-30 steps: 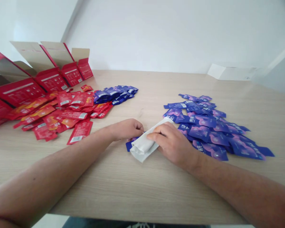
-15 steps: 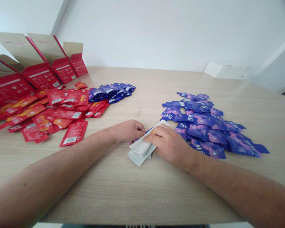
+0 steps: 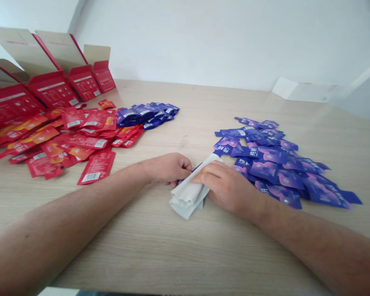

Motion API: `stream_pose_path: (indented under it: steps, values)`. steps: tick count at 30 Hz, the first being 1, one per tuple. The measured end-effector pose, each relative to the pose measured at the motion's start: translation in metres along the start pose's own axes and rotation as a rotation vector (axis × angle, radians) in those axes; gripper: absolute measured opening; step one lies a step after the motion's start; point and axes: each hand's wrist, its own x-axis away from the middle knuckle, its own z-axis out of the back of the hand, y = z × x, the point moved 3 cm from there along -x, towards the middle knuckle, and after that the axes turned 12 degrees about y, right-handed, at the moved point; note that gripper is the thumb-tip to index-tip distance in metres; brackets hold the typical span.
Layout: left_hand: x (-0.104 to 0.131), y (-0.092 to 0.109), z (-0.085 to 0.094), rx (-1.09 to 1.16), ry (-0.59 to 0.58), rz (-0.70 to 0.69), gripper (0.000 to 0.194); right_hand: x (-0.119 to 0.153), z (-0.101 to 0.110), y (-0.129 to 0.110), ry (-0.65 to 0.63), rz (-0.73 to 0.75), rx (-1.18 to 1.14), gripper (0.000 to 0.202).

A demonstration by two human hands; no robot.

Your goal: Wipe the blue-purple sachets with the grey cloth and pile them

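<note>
My right hand (image 3: 226, 183) is closed on a folded white cloth (image 3: 188, 191) near the middle of the table. Beneath the cloth lies a blue-purple sachet (image 3: 197, 168), of which only a strip along the upper edge shows. My left hand (image 3: 169, 168) is closed at the sachet's left side, its fingers curled and pinching it. Just right of my right hand spreads a pile of blue-purple sachets (image 3: 268, 160), printed sides mostly up. A smaller stack of blue sachets (image 3: 148, 113) lies beyond my left hand, against the red ones.
Many red and orange sachets (image 3: 77, 144) lie heaped at the left. Behind them stand several red cardboard boxes (image 3: 54, 90) with open lids. A white box (image 3: 302, 90) sits at the back right by the wall. The pale wooden table (image 3: 160, 255) runs beneath everything.
The camera view has shifted slightly. Both hands keep their hold on the cloth and sachet, with little visible movement over the table; the piles look the same.
</note>
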Motion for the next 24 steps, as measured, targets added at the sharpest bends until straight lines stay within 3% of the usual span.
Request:
stream_pose_path:
  steps: [3, 9, 13, 19, 24]
  values:
    - [0.0, 0.0, 0.0, 0.001, 0.012, -0.002, 0.024, -0.001, 0.003, 0.004, 0.032, -0.086, 0.051, 0.027]
    - [0.002, 0.0, 0.0, 0.038, -0.008, -0.034, 0.018, 0.0, -0.003, -0.011, -0.066, 0.133, -0.046, 0.021]
    - [0.003, -0.001, 0.001, 0.074, 0.039, -0.036, 0.017, -0.001, -0.001, 0.004, 0.066, -0.034, 0.051, 0.025]
    - [0.004, -0.002, 0.001, 0.057, -0.016, -0.049, 0.01, 0.0, -0.004, -0.005, -0.032, 0.108, 0.006, 0.02]
    - [0.003, -0.002, 0.002, 0.045, -0.002, -0.058, 0.022, -0.002, 0.0, 0.006, 0.077, -0.022, 0.059, 0.023]
